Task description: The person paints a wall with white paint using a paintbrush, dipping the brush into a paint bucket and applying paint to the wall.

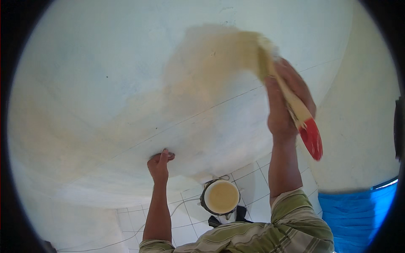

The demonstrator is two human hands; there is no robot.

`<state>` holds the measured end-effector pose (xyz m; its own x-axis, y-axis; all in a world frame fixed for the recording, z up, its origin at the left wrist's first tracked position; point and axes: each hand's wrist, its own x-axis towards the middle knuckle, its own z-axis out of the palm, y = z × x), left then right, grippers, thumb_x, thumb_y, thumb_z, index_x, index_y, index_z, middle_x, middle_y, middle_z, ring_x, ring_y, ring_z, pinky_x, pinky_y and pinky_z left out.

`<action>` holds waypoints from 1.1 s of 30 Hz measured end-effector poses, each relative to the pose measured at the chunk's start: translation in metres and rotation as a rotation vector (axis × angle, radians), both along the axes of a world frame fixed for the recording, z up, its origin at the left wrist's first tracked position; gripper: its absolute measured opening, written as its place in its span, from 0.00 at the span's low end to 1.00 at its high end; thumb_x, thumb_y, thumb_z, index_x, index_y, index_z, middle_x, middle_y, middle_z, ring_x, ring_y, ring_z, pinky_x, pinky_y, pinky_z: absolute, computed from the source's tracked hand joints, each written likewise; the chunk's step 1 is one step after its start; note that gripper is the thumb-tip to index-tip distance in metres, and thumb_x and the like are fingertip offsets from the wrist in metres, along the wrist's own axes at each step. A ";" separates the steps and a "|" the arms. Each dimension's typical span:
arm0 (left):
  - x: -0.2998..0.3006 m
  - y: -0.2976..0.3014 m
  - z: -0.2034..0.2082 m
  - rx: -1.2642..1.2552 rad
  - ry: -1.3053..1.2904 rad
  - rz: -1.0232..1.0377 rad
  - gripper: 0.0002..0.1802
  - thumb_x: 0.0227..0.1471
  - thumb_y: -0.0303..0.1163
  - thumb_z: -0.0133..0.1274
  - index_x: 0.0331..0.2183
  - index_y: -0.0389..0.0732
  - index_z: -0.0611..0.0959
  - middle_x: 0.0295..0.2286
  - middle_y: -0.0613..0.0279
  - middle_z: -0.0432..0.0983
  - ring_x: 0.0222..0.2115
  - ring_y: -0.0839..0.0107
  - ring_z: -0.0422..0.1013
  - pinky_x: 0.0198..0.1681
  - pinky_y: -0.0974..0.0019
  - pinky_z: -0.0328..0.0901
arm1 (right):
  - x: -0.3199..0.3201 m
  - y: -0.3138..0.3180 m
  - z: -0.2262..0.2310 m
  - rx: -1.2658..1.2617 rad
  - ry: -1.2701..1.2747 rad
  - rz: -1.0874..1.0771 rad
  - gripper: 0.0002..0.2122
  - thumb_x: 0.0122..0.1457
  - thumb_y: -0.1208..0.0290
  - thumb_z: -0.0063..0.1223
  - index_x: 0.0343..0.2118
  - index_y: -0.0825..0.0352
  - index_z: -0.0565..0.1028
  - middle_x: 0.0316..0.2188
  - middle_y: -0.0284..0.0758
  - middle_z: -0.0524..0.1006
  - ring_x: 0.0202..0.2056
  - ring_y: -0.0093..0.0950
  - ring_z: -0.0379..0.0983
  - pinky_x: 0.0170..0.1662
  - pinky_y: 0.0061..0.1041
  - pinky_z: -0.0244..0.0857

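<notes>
My right hand point(278, 111) is raised to the pale wall point(114, 50), closed around a wide paintbrush point(310, 135) with a cream handle and a red end. The bristles, blurred by motion, press on the wall at the right end of a damp tan patch point(198, 59). Lower and to the left, my left hand point(158, 168) is held close to the wall with curled fingers and the thumb up. Something dark shows at its fingers, too small to name. Below, between my arms, a round bucket point(203, 198) holds cream-coloured paint point(223, 197).
White tiles point(183, 217) cover the floor at the wall's foot. Black footwear point(242, 213) shows right beside the bucket. A thin cable point(99, 246) runs along the floor at left. Blue cloth point(350, 215) hangs at lower right, near the side wall point(358, 139).
</notes>
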<state>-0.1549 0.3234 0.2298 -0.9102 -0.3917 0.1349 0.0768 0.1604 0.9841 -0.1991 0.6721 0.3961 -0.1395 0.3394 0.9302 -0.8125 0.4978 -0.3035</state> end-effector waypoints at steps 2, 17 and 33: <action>0.001 0.000 0.001 -0.013 0.001 0.003 0.19 0.57 0.35 0.58 0.27 0.25 0.85 0.25 0.48 0.82 0.27 0.64 0.80 0.38 0.62 0.75 | 0.000 0.010 -0.005 -0.048 0.030 -0.015 0.11 0.58 0.82 0.59 0.44 0.74 0.79 0.46 0.47 0.80 0.48 0.35 0.77 0.53 0.32 0.71; -0.001 -0.015 -0.004 -0.093 0.022 -0.106 0.16 0.57 0.34 0.58 0.29 0.27 0.86 0.25 0.53 0.82 0.28 0.66 0.79 0.37 0.63 0.75 | 0.017 -0.129 0.006 0.219 0.093 0.088 0.15 0.49 0.83 0.65 0.41 0.69 0.80 0.41 0.53 0.81 0.41 0.41 0.82 0.43 0.30 0.77; 0.000 -0.016 -0.003 -0.076 -0.004 -0.153 0.16 0.55 0.36 0.61 0.28 0.30 0.87 0.26 0.53 0.84 0.29 0.70 0.79 0.39 0.67 0.72 | 0.020 -0.113 0.006 0.137 0.016 0.146 0.14 0.50 0.81 0.65 0.41 0.66 0.80 0.42 0.44 0.82 0.42 0.37 0.82 0.43 0.29 0.76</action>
<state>-0.1554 0.3076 0.2270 -0.9590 -0.2370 0.1552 0.1022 0.2214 0.9698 -0.1795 0.5587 0.4024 -0.1622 0.1864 0.9690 -0.8832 0.4106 -0.2269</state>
